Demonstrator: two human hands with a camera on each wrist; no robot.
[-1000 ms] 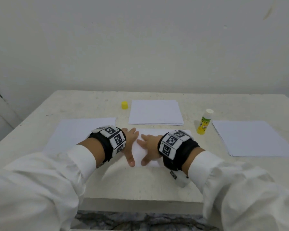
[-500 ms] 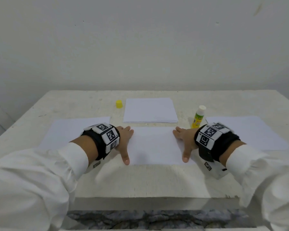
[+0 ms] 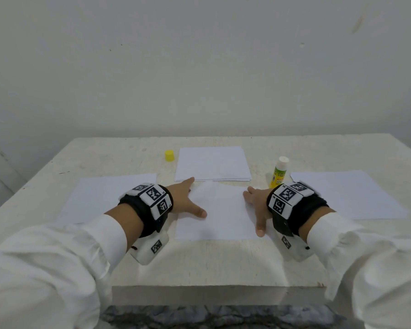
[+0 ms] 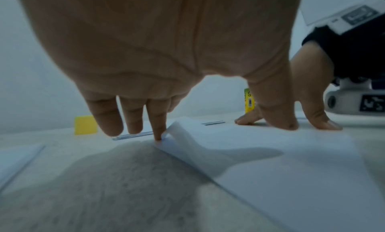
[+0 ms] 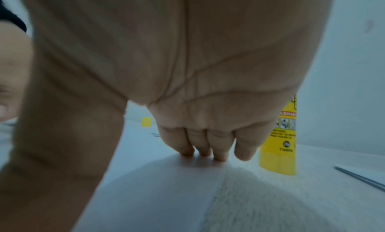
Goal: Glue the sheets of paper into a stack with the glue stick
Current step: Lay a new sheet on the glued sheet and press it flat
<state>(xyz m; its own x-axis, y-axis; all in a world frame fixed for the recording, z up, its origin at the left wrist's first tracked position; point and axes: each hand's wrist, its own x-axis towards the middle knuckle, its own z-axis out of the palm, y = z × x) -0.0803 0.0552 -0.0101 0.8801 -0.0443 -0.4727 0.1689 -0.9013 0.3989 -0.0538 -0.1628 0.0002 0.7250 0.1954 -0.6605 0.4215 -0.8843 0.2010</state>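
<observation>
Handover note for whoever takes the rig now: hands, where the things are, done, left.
Left hand: open, fingertips at the far-left corner of the white centre paper sheet, thumb on it.
Right hand: open, pressing flat on the sheet's right edge.
Yellow glue stick: upright and uncapped, just beyond the right hand. Its yellow cap sits far left of the white rear paper pile.
More white sheets lie left and right.
Done: centre sheet laid down.
Left: glue and add remaining sheets, recap.
</observation>
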